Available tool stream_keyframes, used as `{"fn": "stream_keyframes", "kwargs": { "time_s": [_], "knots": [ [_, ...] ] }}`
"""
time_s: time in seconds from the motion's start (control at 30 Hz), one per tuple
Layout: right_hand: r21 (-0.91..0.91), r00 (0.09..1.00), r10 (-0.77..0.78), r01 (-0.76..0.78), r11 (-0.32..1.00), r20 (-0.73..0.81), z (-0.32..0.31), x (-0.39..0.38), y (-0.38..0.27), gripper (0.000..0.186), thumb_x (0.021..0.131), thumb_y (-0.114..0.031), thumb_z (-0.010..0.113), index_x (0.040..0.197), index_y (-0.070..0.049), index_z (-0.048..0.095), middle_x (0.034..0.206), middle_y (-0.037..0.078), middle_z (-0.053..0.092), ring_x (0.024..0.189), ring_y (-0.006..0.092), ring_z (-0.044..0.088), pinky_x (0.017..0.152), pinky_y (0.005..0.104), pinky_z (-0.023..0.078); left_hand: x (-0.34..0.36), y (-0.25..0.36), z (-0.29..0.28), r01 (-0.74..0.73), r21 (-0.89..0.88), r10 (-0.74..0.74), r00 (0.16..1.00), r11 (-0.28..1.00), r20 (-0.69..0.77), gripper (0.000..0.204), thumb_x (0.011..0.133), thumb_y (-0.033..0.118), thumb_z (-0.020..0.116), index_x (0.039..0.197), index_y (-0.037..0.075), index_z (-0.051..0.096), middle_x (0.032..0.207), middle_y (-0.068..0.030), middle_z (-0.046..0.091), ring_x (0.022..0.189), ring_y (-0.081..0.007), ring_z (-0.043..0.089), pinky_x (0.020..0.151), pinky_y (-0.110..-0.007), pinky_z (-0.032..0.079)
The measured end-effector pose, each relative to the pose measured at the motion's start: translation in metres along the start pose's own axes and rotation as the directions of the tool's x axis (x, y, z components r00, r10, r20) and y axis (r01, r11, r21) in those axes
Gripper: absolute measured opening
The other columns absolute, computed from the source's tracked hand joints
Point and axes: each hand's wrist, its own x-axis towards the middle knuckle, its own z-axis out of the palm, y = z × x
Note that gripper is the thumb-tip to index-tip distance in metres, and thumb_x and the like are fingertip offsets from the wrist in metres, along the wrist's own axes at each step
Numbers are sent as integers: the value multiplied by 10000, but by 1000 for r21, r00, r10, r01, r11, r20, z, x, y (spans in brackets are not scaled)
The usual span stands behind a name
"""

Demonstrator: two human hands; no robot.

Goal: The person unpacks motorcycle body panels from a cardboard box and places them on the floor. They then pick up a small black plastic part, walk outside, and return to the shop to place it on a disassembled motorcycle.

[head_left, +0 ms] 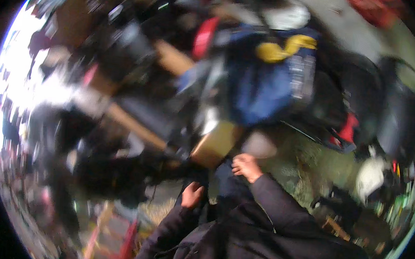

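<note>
Heavy blur. Left hand (192, 196) and right hand (246, 167) were curled, apart; could not tell whether either pinched anything. Brown box (214, 145) lay just ahead of them; its contents and support were indistinct. Blue thing (263, 87) beyond it was smeared.

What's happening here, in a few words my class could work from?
A person in a dark jacket has both bare hands out in front. The right hand is curled near a brown box; the left hand, also curled, is lower and farther left. Blur hides whether either holds anything. Dense clutter spreads ahead, including a blue item with yellow parts beyond the box.
</note>
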Motion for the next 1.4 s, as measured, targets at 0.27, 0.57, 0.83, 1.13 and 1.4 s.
{"fn": "stream_keyframes", "kwargs": {
  "time_s": [0.27, 0.57, 0.83, 1.13, 1.4],
  "knots": [
    [-317, 985, 174, -163, 935, 7, 63, 15, 17, 195, 917, -148, 562, 1040, 2, 579, 853, 88, 629, 670, 147, 612, 558, 281, 524, -19, -64, -7, 152, -173, -168, 982, 973, -82, 338, 823, 213, 622, 1033, -51, 636, 973, -197, 686, 909, -273, 671, 816, -341, 507],
    [-518, 963, 255, -174, 838, 89, 135, 73, 41, 278, 907, -166, 588, 1109, 25, 571, 895, 110, 625, 709, 164, 610, 598, 289, 527, -23, -121, -2, 230, -419, -275, 960, 878, -48, 337, 845, 211, 617, 1042, -62, 626, 925, -163, 690, 868, -220, 663, 779, -325, 507],
    [-578, 964, 249, -151, 802, 93, 206, 166, 75, 420, 843, -210, 652, 1176, 26, 550, 1006, 110, 613, 837, 186, 597, 651, 328, 529, -22, -149, -14, 218, -718, -293, 956, 661, 21, 175, 905, 116, 572, 976, -44, 585, 827, -68, 620, 716, -117, 560, 664, -255, 463],
    [-344, 964, 241, -190, 920, 111, 241, 297, 128, 774, 825, -211, 661, 1430, 41, 248, 1368, 231, 438, 1221, 330, 471, 935, 483, 424, -15, -166, -38, 373, -886, -408, 880, 277, 243, 305, 931, 108, 516, 1180, -63, 477, 956, -141, 609, 801, -201, 614, 696, -338, 549],
    [-244, 968, 251, -251, 937, -32, 254, 309, 137, 899, 818, -248, 686, 1482, -6, 130, 1429, 216, 376, 1302, 346, 375, 1000, 511, 332, -12, -170, -50, 415, -878, -446, 850, 237, 281, 322, 936, 140, 537, 1194, -45, 482, 1005, -159, 616, 829, -232, 635, 732, -362, 569]
  ]
}}
